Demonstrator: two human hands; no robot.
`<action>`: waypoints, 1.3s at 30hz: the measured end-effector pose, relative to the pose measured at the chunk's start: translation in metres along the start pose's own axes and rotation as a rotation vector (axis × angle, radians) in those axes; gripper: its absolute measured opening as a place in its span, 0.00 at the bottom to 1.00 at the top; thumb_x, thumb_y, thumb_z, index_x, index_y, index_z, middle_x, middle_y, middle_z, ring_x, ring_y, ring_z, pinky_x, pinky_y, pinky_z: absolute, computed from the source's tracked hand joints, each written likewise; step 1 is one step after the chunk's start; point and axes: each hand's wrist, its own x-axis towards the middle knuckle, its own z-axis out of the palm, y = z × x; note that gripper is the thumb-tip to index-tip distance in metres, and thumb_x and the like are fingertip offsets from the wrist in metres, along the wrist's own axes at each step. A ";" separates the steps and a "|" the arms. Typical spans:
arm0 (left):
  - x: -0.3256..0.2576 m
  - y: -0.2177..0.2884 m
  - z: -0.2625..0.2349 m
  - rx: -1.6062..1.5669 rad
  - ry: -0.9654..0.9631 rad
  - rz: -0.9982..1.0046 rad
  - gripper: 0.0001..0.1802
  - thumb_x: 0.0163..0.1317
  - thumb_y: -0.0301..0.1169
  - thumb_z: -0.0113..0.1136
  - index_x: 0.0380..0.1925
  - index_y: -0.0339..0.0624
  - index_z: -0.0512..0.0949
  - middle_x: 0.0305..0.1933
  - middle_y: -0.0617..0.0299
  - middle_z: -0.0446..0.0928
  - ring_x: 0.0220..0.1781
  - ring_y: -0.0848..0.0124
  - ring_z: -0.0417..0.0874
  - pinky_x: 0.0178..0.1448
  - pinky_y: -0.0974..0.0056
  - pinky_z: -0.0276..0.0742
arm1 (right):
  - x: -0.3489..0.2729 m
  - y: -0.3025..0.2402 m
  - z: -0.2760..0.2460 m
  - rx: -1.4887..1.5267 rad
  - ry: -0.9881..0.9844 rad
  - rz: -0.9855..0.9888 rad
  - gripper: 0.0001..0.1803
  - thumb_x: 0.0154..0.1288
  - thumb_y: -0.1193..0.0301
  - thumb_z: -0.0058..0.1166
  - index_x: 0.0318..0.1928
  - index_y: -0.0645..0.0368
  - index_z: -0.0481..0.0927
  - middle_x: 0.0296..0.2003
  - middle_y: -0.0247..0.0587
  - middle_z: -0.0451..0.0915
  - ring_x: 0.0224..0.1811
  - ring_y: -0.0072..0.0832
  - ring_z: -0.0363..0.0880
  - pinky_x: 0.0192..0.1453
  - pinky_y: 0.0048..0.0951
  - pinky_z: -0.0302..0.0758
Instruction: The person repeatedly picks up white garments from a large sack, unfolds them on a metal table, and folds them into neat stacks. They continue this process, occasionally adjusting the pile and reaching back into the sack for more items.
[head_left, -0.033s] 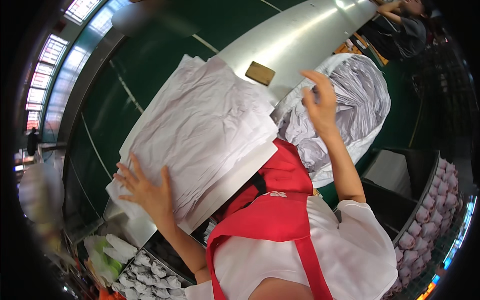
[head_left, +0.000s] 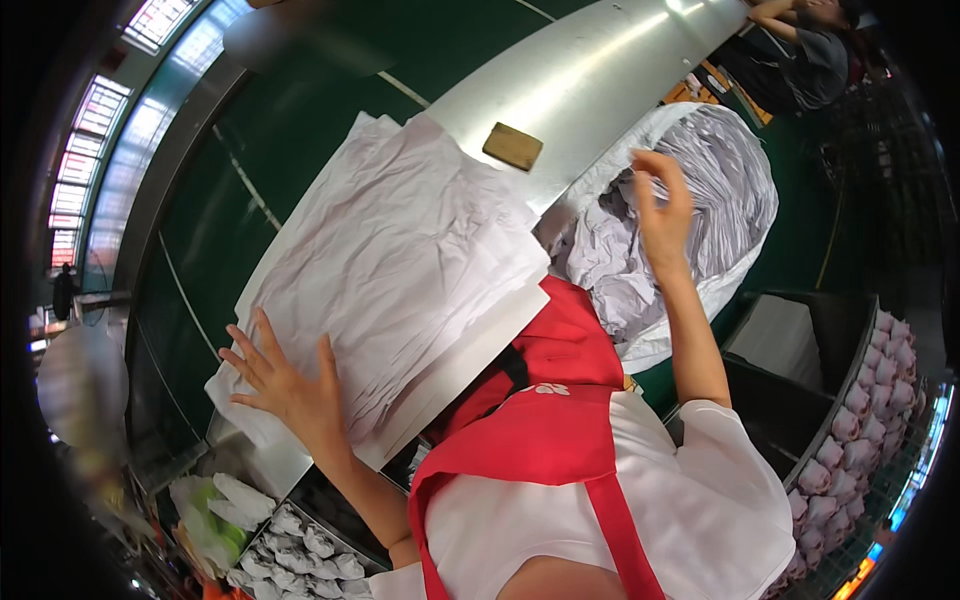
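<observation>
A thick stack of crumpled thin white paper sheets [head_left: 390, 250] lies in front of me, with flatter white sheets under it. My left hand [head_left: 295, 385] rests with fingers spread on the stack's near left corner. Raised at the right, my right hand [head_left: 665, 215] has curved fingers apart from the thumb, and I see nothing between them. It hovers in front of a big white sack [head_left: 765, 200] packed with folded and crumpled paper [head_left: 715, 190], and it hides part of that paper.
A small brown block [head_left: 513, 146] lies on the shiny metal table [head_left: 560, 75] beyond the stack. Right of me stands a dark bin [head_left: 780, 400] beside rows of pale paper-wrapped bundles [head_left: 850, 430]. More wrapped bundles [head_left: 300, 550] sit at lower left. Another person [head_left: 800, 60] is at far right.
My right hand has shifted a little to the right, farther over the paper in the sack. The left hand stays spread on the stack.
</observation>
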 end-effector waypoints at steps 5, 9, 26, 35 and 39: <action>0.017 0.074 -0.004 -0.404 -0.093 0.428 0.38 0.56 0.46 0.57 0.69 0.57 0.61 0.76 0.51 0.48 0.77 0.49 0.44 0.72 0.33 0.29 | -0.085 0.167 -0.028 -0.108 -0.122 0.525 0.10 0.65 0.66 0.54 0.42 0.60 0.79 0.26 0.34 0.79 0.29 0.22 0.77 0.36 0.24 0.72; 0.009 0.088 0.031 -0.307 -0.256 0.505 0.39 0.55 0.51 0.57 0.68 0.58 0.62 0.75 0.49 0.48 0.76 0.46 0.46 0.70 0.30 0.29 | -0.164 0.176 0.052 -0.462 -0.484 0.502 0.44 0.50 0.45 0.62 0.63 0.55 0.64 0.49 0.51 0.77 0.52 0.43 0.76 0.52 0.43 0.73; 0.007 0.080 0.034 -0.363 -0.247 0.514 0.41 0.52 0.49 0.60 0.68 0.54 0.61 0.75 0.48 0.49 0.75 0.46 0.47 0.70 0.30 0.29 | -0.044 0.080 -0.073 0.921 0.011 0.807 0.20 0.64 0.62 0.52 0.51 0.63 0.75 0.45 0.37 0.80 0.45 0.25 0.79 0.52 0.28 0.75; -0.005 0.049 0.025 -2.122 -0.292 0.050 0.44 0.57 0.46 0.61 0.67 0.35 0.55 0.69 0.48 0.59 0.70 0.54 0.61 0.72 0.45 0.53 | 0.017 -0.169 0.071 0.636 -1.122 -0.105 0.17 0.64 0.64 0.56 0.48 0.63 0.77 0.33 0.43 0.82 0.33 0.22 0.77 0.39 0.28 0.73; -0.018 0.014 0.018 -2.134 -0.281 -0.357 0.41 0.58 0.47 0.61 0.66 0.36 0.58 0.67 0.49 0.62 0.68 0.55 0.65 0.70 0.49 0.60 | 0.027 -0.194 0.099 0.494 -1.187 -0.251 0.20 0.63 0.61 0.56 0.45 0.66 0.77 0.27 0.50 0.78 0.26 0.33 0.74 0.33 0.31 0.70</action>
